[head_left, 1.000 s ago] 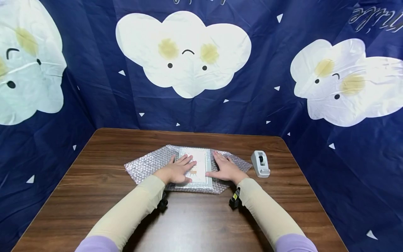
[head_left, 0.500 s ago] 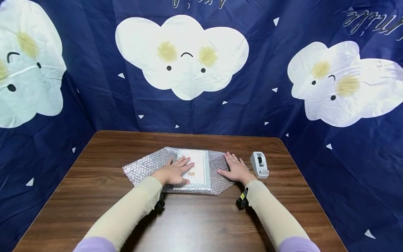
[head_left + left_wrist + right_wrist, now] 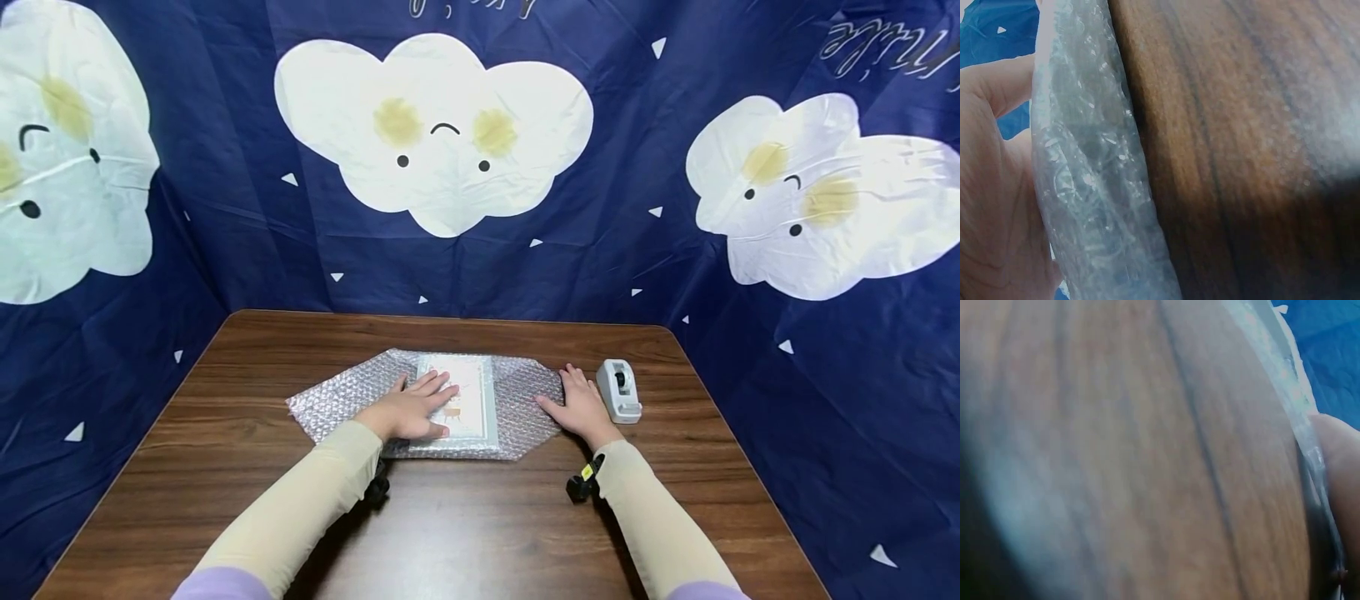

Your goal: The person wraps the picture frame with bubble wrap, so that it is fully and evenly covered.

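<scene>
Head view has your left hand (image 3: 405,412) spread on the pale-bordered print (image 3: 474,392), fingers straight and gripping nothing, bubble wrap (image 3: 521,404) reaching out on both sides over the desk (image 3: 480,533). Your right hand (image 3: 585,408), fingers also extended, touches the wrap's right end, just beside the white tape dispenser (image 3: 622,402).

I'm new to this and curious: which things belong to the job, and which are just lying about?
Part of the job:
bubble wrap
picture, under the left hand

Just there, it seems:
tape dispenser, beside the right hand, not held; possibly for later
cloud-patterned backdrop
</scene>
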The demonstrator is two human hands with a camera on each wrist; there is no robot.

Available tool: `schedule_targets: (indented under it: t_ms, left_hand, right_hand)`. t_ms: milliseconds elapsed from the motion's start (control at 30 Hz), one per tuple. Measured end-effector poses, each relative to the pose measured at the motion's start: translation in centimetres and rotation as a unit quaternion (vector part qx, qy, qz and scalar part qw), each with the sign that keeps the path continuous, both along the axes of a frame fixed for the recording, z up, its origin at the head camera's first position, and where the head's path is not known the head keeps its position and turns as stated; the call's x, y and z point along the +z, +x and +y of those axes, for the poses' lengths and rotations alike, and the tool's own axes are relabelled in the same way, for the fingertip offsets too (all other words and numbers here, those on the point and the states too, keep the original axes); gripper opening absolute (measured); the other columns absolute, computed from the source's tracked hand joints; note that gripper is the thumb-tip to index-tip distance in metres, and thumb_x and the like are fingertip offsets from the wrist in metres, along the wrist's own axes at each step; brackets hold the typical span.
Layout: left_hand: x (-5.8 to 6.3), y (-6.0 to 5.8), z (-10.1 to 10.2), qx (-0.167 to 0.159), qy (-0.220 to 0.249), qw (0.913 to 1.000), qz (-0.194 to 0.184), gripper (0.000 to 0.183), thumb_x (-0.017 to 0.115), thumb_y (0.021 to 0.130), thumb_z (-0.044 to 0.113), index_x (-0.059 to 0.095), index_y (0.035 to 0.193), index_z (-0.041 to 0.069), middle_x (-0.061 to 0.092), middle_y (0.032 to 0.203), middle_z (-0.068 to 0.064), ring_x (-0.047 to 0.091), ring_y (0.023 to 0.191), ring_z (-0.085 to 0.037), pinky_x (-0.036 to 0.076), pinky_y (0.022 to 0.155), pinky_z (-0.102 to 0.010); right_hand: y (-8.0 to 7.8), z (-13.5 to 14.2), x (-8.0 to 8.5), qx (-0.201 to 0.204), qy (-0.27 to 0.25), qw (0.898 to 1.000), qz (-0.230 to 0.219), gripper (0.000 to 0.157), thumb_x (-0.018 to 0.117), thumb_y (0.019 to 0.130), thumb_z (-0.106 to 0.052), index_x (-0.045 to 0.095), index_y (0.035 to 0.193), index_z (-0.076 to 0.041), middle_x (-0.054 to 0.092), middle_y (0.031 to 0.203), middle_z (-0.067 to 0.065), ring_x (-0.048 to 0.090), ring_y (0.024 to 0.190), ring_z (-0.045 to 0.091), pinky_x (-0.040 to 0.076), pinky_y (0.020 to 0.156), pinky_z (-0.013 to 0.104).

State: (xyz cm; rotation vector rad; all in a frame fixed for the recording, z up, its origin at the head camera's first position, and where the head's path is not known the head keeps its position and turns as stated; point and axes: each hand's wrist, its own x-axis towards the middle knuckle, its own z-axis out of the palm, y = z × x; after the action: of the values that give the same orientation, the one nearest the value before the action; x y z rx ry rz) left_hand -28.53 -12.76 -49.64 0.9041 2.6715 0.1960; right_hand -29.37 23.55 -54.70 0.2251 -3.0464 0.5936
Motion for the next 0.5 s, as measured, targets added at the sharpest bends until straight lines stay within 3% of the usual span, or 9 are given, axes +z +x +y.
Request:
schedule_targets:
  t_ms: [267,500]
  left_hand:
    - [-0.32,0.13,-0.05,-0.002,0.005,1.0,0.002,0.084,0.056,0.095,0.059,0.02,0.163,0.026,0.006,0.17,-0.003,0.002,0.156,-0.026,-0.001,0.119,-0.066]
    - [-0.3,-0.01,-0.03,0.003,0.006,1.0,0.002,0.085,0.056,0.095,0.061,0.018,0.164,0.027,0.004,0.17,-0.002,0.0,0.156,-0.025,-0.002,0.119,-0.065]
  right_hand:
    - [0.8,0.75,-0.77,-0.043,-0.061,0.995,0.059,0.063,0.062,0.096,-0.042,0.055,0.137,0.006,0.043,0.152,0.027,0.036,0.144,0.044,0.031,0.117,0.056]
    - [0.9,0.97,-1.05,-0.071,-0.074,0.99,0.092,0.055,0.062,0.097,-0.036,0.059,0.132,0.006,0.049,0.147,0.026,0.047,0.135,0.042,0.039,0.111,0.053]
